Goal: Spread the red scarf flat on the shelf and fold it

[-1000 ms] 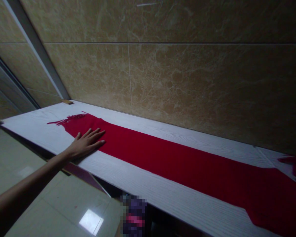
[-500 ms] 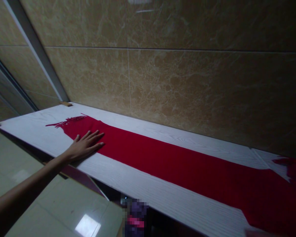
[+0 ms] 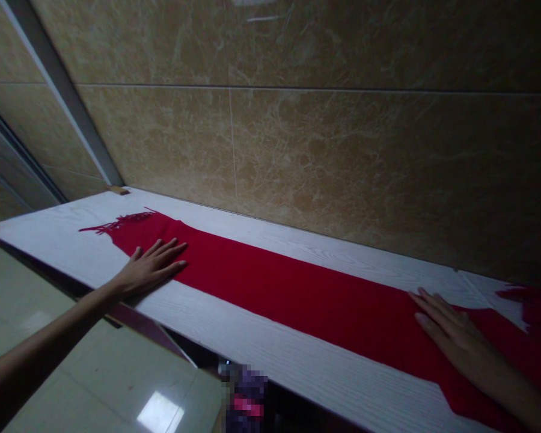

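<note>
Pressing flat, the left hand lies with fingers spread and unclenched on a long red scarf, the fringe just beyond its fingertips. The right hand rests likewise, palm down, fingers extended, gripping nothing. The scarf stretches between them along a white board.

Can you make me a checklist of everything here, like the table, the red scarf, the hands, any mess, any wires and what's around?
Surface: long white wood-grain table set against the wall.
Job's things: red scarf laid out flat along the table, its fringe at the far left end.
Clutter: small wooden block at the table's back left corner; a blurred dark thing below the front edge, cannot tell what.
Hands: left hand flat, fingers spread, on the scarf near the fringe; right hand flat on the scarf's right part.
Cables: nothing seen.
Surroundings: tan marble-look wall tiles; glossy floor tiles.
</note>
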`<state>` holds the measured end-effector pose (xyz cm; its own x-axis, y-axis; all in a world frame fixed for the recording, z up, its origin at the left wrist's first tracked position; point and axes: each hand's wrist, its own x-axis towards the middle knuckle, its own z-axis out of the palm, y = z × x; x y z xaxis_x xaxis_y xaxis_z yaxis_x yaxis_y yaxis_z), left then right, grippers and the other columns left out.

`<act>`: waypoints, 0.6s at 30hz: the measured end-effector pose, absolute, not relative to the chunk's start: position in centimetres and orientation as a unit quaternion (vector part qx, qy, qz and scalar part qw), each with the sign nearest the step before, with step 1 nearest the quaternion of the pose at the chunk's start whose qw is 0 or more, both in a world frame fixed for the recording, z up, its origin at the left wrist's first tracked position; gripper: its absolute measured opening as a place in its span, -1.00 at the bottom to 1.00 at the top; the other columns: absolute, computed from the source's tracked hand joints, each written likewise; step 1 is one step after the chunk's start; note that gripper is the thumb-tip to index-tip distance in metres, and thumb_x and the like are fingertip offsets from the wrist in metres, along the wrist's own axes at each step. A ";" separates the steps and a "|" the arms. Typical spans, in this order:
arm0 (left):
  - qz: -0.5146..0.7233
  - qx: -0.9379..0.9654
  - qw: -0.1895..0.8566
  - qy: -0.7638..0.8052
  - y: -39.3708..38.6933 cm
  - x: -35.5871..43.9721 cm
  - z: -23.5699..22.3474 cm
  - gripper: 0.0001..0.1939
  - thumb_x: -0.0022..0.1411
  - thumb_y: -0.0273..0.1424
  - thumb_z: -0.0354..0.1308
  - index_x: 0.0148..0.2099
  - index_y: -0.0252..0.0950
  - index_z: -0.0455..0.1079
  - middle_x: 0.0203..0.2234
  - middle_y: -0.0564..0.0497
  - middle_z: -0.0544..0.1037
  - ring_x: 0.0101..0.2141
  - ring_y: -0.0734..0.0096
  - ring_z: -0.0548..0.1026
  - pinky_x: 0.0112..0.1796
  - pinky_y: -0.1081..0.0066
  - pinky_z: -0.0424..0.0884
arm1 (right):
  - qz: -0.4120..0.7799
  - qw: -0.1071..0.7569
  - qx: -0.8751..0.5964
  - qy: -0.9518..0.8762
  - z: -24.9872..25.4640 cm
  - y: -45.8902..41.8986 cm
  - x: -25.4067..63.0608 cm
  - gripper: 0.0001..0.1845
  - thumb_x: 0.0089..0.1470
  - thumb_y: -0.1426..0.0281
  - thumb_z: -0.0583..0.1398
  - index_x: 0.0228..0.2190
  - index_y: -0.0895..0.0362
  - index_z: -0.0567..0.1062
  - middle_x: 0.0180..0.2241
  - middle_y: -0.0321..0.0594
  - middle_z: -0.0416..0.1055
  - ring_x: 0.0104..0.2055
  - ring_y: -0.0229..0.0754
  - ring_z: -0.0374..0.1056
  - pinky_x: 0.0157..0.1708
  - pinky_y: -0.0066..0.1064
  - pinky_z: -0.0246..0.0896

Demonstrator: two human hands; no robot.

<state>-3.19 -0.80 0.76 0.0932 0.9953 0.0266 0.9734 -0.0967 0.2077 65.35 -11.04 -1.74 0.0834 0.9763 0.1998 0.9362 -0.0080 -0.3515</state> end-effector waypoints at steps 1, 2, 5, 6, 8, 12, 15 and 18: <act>0.078 0.736 0.066 0.669 -0.8 -3.1 0.8 -0.06 0.27 0.30 -0.22 0.54 -0.03 0.06 0.50 0.00 -0.05 0.47 -0.23 -0.22 0.34 -0.42 -0.26 | 0.042 0.184 -0.710 -0.678 -2.5 -10.9 65.5 -0.10 0.26 -0.20 -0.16 0.32 0.06 0.40 0.39 -0.01 0.22 0.47 0.23 0.00 0.42 0.31 -0.19; 0.074 0.736 0.064 0.669 -0.9 -3.1 0.9 -0.06 0.27 0.30 -0.24 0.54 -0.04 0.06 0.51 -0.01 -0.05 0.47 -0.22 -0.22 0.34 -0.42 -0.26 | 0.032 0.173 -0.711 -0.681 -3.2 -10.8 65.7 -0.11 0.26 -0.19 -0.16 0.33 0.05 0.38 0.39 -0.03 0.23 0.46 0.24 0.03 0.40 0.35 -0.18; 0.054 0.738 0.061 0.670 -0.9 -2.8 1.1 -0.03 0.28 0.29 -0.26 0.55 -0.11 0.03 0.51 -0.05 -0.09 0.48 -0.23 -0.25 0.34 -0.42 -0.25 | 0.008 0.158 -0.709 -0.687 -4.2 -10.9 66.2 -0.18 0.29 -0.13 -0.13 0.35 0.02 0.35 0.39 -0.06 0.23 0.46 0.21 0.04 0.39 0.35 -0.13; 0.048 0.736 0.062 0.672 -0.9 -2.7 1.2 -0.03 0.29 0.28 -0.26 0.56 -0.13 0.02 0.52 -0.06 -0.11 0.48 -0.23 -0.25 0.34 -0.42 -0.25 | 0.005 0.155 -0.708 -0.689 -4.3 -10.9 66.3 -0.19 0.29 -0.12 -0.12 0.35 0.01 0.35 0.39 -0.06 0.23 0.46 0.21 0.04 0.39 0.35 -0.13; 0.038 0.733 0.062 0.676 -0.9 -2.6 1.2 -0.05 0.32 0.22 -0.27 0.57 -0.18 0.00 0.52 -0.07 -0.13 0.48 -0.21 -0.27 0.34 -0.43 -0.26 | 0.006 0.146 -0.706 -0.693 -4.1 -10.9 66.2 -0.20 0.30 -0.11 -0.12 0.36 0.02 0.33 0.39 -0.07 0.23 0.46 0.20 0.04 0.39 0.35 -0.14; 0.050 0.736 0.050 0.674 -1.0 -2.8 0.9 -0.13 0.37 0.18 -0.25 0.55 -0.13 0.05 0.51 -0.07 -0.04 0.48 -0.20 -0.21 0.34 -0.41 -0.21 | 0.006 0.145 -0.706 -0.693 -3.9 -11.0 65.6 -0.19 0.30 -0.10 -0.13 0.36 0.04 0.32 0.39 -0.08 0.22 0.46 0.17 0.04 0.40 0.34 -0.16; 0.097 0.744 0.006 0.661 -1.2 -2.9 0.8 -0.21 0.37 0.19 -0.16 0.47 -0.05 0.24 0.45 -0.09 0.18 0.46 -0.21 -0.05 0.33 -0.35 -0.03 | 0.002 0.159 -0.705 -0.691 -3.8 -10.9 65.2 -0.21 0.31 -0.10 -0.11 0.34 0.04 0.36 0.38 -0.06 0.25 0.46 0.17 0.05 0.39 0.36 -0.12; 0.173 0.773 -0.056 0.607 -1.9 -2.4 1.1 -0.40 0.46 -0.01 -0.11 0.29 -0.22 0.45 0.27 -0.19 0.47 0.36 -0.19 0.27 0.28 -0.20 0.21 | -0.014 0.208 -0.681 -0.702 -3.6 -10.9 65.2 -0.23 0.32 -0.12 -0.10 0.27 0.05 0.45 0.33 -0.01 0.32 0.41 0.21 0.15 0.35 0.41 -0.03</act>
